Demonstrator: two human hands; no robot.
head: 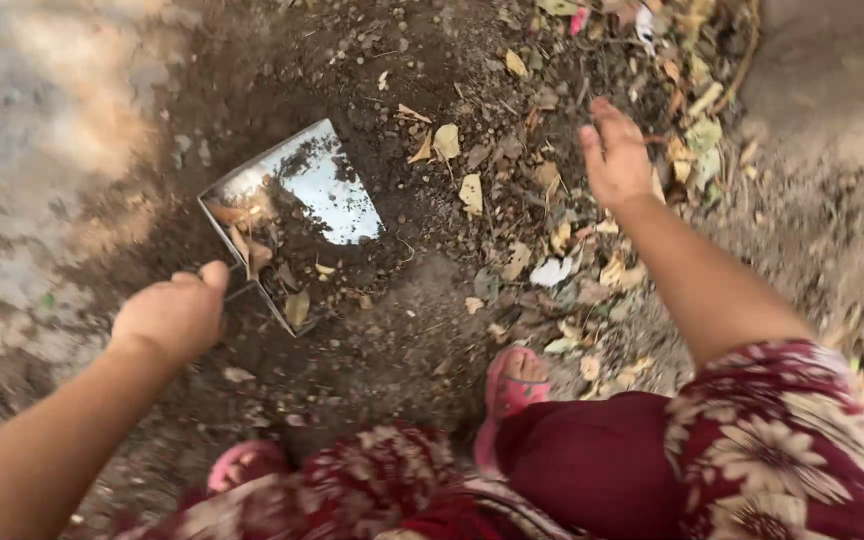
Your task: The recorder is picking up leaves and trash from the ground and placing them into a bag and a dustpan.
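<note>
Left hand (174,315) fingers closed around the handle end of a metal dustpan (297,215), which lies on dark soil (392,330), holding dirt and leaves. Right hand (614,155) fingers spread, empty, over dry leaf litter (562,250).

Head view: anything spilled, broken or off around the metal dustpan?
Nothing stands out. The dustpan lies on dark soil holding dirt and dry leaves, left hand at its handle end; right hand hovers open over leaf litter.

My left hand (174,315) hides the shiny metal dustpan's (322,185) handle; both my elbows leave the bottom edge, and the right edge is blurred.
</note>
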